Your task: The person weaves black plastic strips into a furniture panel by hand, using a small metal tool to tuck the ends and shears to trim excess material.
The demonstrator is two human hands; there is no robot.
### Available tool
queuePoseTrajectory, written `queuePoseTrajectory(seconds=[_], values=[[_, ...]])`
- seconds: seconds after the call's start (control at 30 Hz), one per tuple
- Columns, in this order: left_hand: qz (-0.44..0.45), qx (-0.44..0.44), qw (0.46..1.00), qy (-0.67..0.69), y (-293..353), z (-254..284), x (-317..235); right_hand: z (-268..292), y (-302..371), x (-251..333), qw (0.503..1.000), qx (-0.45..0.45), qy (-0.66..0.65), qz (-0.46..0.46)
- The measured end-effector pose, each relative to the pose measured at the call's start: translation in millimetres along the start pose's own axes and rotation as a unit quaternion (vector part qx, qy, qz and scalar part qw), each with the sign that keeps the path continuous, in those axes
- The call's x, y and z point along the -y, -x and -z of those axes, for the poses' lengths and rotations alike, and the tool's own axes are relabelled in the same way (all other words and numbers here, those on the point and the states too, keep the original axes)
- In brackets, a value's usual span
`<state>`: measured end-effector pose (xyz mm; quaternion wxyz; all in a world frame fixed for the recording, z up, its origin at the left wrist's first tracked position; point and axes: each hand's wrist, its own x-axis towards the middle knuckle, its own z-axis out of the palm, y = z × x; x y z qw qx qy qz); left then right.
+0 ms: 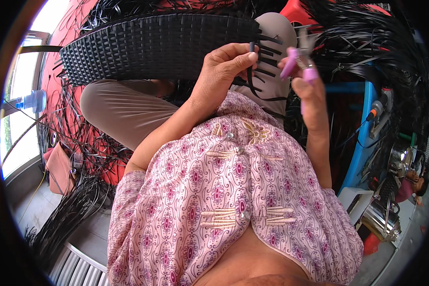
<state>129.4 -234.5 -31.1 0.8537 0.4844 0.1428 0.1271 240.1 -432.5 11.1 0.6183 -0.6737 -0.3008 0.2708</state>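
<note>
A curved black woven panel [162, 47] of flat plastic strips lies across my lap. Several loose strip ends stick out from its right end over my knee. My left hand [224, 66] is closed at that end, pinching a black strip [251, 78] between thumb and fingers; the strip's tail curves down and to the right. To the right of it, my right hand [307, 93] grips a pair of snips [291, 66] with pink-purple handles, blades pointing up. Motion blurs the snips and this hand, and the blades appear apart from the strip.
Heaps of black strips [352, 38] lie at far right, with more strewn on the red surface [112, 164] at left. A blue-rimmed container [360, 143] stands right, beside a corded tool [376, 107]. Metal pots [383, 221] sit lower right; a pink bag [59, 169] lies left.
</note>
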Motion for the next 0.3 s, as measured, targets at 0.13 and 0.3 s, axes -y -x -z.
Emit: queuePoseTrajectory(seconds=[0.13, 0.3], values=[[0.003, -0.006, 1.000, -0.010, -1, 2, 3, -22, 9, -13, 0.994, 0.019, 0.028, -0.107], [0.025, -0.013, 0.999, -0.024, -2, -1, 1, -25, 7, -18, 0.990, 0.043, 0.042, -0.131]])
